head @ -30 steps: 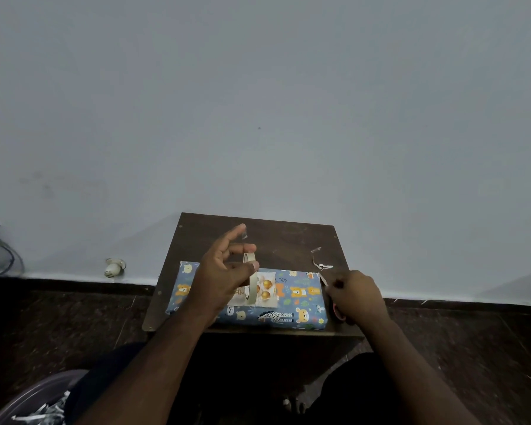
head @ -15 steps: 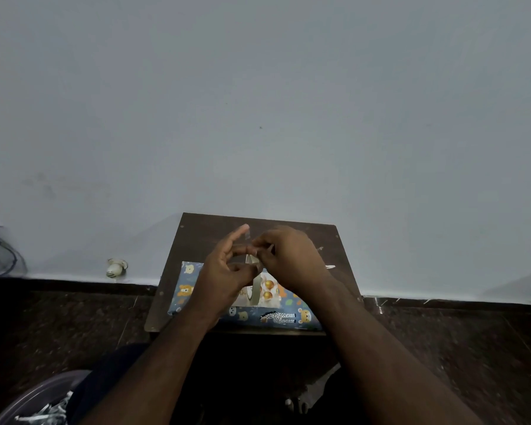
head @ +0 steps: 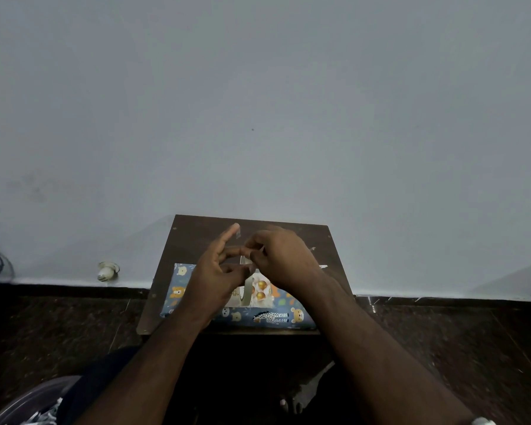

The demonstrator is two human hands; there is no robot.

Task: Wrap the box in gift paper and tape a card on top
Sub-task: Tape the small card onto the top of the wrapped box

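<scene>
left hand (head: 218, 276) gripping tape roll (head: 245, 289) — right hand (head: 284, 262) pinching

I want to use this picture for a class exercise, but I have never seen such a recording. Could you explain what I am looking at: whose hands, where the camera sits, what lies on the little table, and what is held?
There is no machine here. A person wears a wide-angle camera on the head, looking forward and down, so both arms reach in from below. On the small dark table lies a box wrapped in blue animal-print paper, with a pale card on top. The left hand holds a roll of tape upright above the card. The right hand pinches at the roll's upper edge, probably the tape's loose end, though that is too small to confirm. A white bulb lies on the floor by the wall.
</scene>
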